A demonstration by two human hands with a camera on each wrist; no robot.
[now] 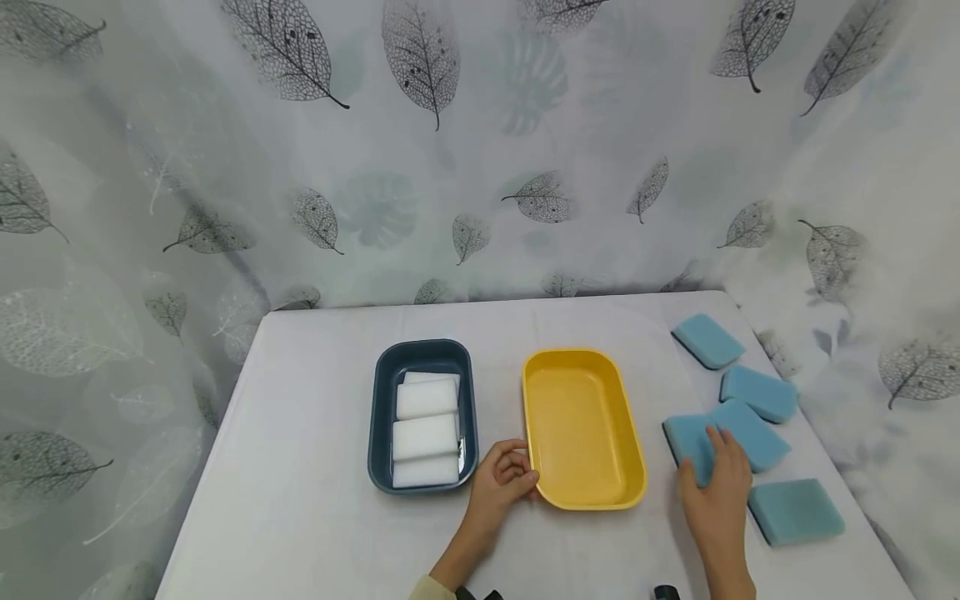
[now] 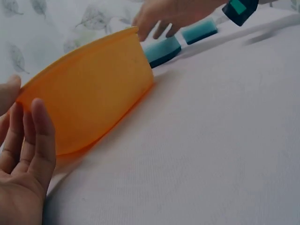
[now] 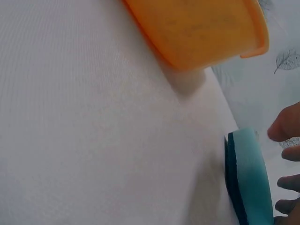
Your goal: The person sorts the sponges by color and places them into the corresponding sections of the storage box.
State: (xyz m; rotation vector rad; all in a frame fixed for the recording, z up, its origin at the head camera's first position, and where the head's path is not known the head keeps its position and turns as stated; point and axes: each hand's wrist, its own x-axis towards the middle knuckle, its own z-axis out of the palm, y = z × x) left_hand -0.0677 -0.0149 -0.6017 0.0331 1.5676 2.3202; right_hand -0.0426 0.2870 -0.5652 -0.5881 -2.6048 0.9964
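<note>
A yellow plastic tray (image 1: 585, 433) lies on the table. At its left edge my left hand (image 1: 498, 483) holds the rim, with the thumb (image 2: 8, 93) at the rim and the fingers along the outer wall. My right hand (image 1: 720, 483) is over two blue sponges, the nearer-left sponge (image 1: 684, 437) and the one beside it (image 1: 757, 442). In the right wrist view its fingers (image 3: 286, 126) are spread, apart from a light blue sponge with a dark underside (image 3: 253, 178). Whether any fingertip touches a sponge is hard to tell.
Left of the yellow tray stands a dark blue tray (image 1: 378, 433) with several white sponges (image 1: 426, 437) in it. More blue sponges lie on the right: one at the back (image 1: 708, 340), one behind (image 1: 761, 393), one in front (image 1: 798, 512). A leaf-patterned curtain (image 1: 480, 167) surrounds the white table (image 1: 300, 500).
</note>
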